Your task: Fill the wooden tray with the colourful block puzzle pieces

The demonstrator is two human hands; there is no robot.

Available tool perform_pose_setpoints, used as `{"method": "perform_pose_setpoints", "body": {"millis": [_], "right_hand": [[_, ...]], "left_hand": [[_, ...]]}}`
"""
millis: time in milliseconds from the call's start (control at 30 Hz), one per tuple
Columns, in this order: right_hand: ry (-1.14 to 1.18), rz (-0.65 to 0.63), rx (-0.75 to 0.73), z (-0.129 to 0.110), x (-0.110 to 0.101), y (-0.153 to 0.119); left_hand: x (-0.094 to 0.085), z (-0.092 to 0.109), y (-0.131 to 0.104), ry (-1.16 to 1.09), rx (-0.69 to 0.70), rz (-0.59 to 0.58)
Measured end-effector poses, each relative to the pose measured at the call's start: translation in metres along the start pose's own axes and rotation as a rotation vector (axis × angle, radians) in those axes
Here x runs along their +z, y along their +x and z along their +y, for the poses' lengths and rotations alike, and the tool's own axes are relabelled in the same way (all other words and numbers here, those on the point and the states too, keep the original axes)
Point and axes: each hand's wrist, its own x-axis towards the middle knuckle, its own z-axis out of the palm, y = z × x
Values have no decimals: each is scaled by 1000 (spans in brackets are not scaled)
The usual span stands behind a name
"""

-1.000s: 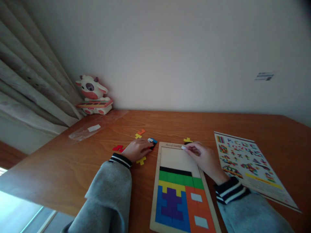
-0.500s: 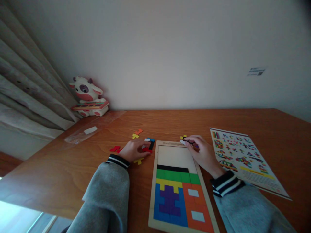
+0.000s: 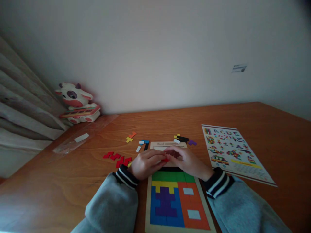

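A wooden puzzle board [image 3: 148,207] lies in front of me. Its lower part is filled with green, yellow, blue, purple and orange pieces, two of white squares among them. Over its upper part, my left hand [image 3: 147,163] and my right hand [image 3: 188,160] meet, fingers closed around a small red puzzle piece [image 3: 165,160]. Both hands hide much of the board's upper area and most of that piece. Left of the board lie several loose red pieces [image 3: 120,161]; a yellow one is partly hidden by my left wrist.
Blue, black and white pieces [image 3: 146,145] lie at the board's top left; yellow and orange ones [image 3: 130,139] sit farther left. Black pieces [image 3: 182,138] and a purple piece [image 3: 192,142] are beyond its top right. An instruction sheet [image 3: 233,152], plastic bag [image 3: 68,144] and toy cow [image 3: 77,103] are around.
My left hand has moved right, over the board, with a red piece. My right hand has let go of a black piece and come left to meet it. The view has shifted slightly.
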Motion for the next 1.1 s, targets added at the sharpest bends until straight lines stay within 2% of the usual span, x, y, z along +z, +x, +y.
{"method": "perform_pose_setpoints", "body": {"millis": [167, 400, 500, 700, 800, 1100], "right_hand": [[111, -20, 25, 4, -3, 1], [-93, -52, 103, 14, -47, -6], [-125, -94, 127, 14, -59, -11], [-221, -152, 214, 8, -58, -11], [-301, -174, 202, 9, -60, -11], [-332, -274, 164, 21, -66, -15]], "left_hand": [[5, 9, 6, 1, -19, 5], [5, 8, 5, -22, -93, -119], [6, 7, 3, -38, -100, -191], [6, 5, 2, -55, -130, -276], [7, 4, 1, -64, -134, -288], [6, 4, 1, -88, -152, -294]]}}
